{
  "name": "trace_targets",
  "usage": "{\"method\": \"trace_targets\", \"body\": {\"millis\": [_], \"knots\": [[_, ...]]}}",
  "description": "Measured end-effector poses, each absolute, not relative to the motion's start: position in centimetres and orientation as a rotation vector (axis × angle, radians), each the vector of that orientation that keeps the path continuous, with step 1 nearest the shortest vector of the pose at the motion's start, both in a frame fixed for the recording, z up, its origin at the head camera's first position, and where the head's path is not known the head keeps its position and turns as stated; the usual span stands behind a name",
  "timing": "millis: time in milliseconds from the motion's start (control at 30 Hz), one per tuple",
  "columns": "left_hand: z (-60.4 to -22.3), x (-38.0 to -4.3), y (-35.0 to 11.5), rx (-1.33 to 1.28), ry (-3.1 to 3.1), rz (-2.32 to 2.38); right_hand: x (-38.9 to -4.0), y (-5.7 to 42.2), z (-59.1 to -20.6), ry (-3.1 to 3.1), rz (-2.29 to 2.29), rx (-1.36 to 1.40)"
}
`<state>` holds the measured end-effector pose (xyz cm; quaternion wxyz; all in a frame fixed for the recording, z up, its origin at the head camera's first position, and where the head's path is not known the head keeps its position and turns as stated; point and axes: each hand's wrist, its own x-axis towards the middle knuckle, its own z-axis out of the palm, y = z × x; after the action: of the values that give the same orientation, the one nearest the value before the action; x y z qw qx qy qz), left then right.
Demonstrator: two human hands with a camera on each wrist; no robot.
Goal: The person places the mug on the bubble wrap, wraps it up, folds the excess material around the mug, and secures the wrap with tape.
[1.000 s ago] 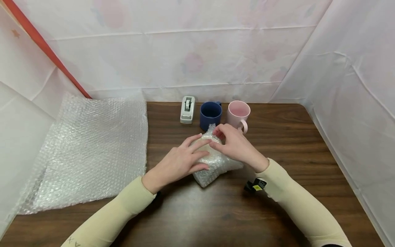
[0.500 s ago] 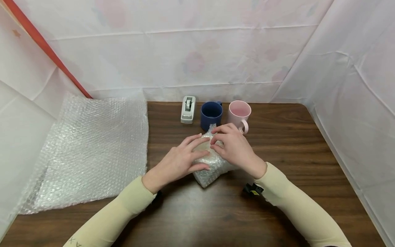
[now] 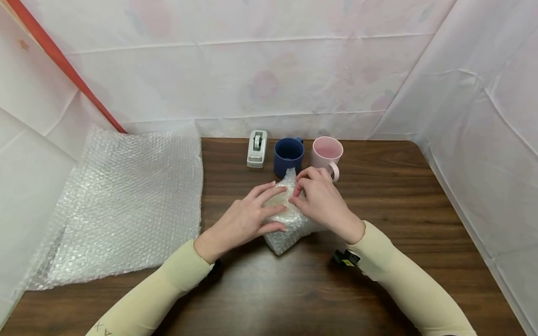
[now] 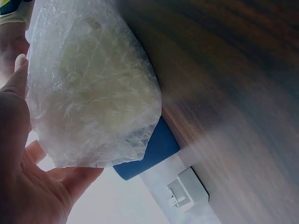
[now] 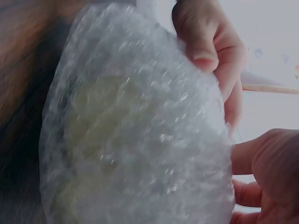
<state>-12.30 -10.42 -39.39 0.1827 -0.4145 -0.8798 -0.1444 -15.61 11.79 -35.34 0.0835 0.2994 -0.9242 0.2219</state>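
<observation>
A bundle wrapped in bubble wrap (image 3: 290,228) lies on the table, with something pale yellowish showing faintly through its layers; what is inside cannot be made out. My left hand (image 3: 248,217) rests on its top left side, fingers spread. My right hand (image 3: 323,200) is at its upper right, thumb and forefinger bent together in a pinch at the wrap. In the left wrist view the bundle (image 4: 98,88) lies beside the spread left hand (image 4: 37,182). The right wrist view has right-hand fingertips (image 5: 240,158) against the wrap.
Close behind the bundle stand a blue mug (image 3: 288,156) and a pink mug (image 3: 325,154). A white tape dispenser (image 3: 256,149) sits left of them. Flat bubble wrap sheeting (image 3: 134,205) covers the table's left side. Curtains (image 3: 260,70) enclose the back and sides.
My right thumb and forefinger have come closer together at the top of the bundle. The left hand stays put on the wrap.
</observation>
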Motion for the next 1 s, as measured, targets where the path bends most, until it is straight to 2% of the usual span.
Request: {"method": "trace_targets", "body": {"millis": [367, 733, 1000], "knots": [[-39.2, -12.4, -10.3, -1.185, -2.456, -0.379, -17.2, 11.6, -35.7, -2.933, 1.069, 0.814], [-39.1, -11.9, -10.3, -1.143, -2.559, -0.561, -16.3, 13.5, -37.0, -2.816, 1.437, 0.842], [-38.4, -11.3, -10.5, -1.173, -2.555, -0.591, -15.0, 15.0, -36.9, -2.674, 1.527, 0.927]]}}
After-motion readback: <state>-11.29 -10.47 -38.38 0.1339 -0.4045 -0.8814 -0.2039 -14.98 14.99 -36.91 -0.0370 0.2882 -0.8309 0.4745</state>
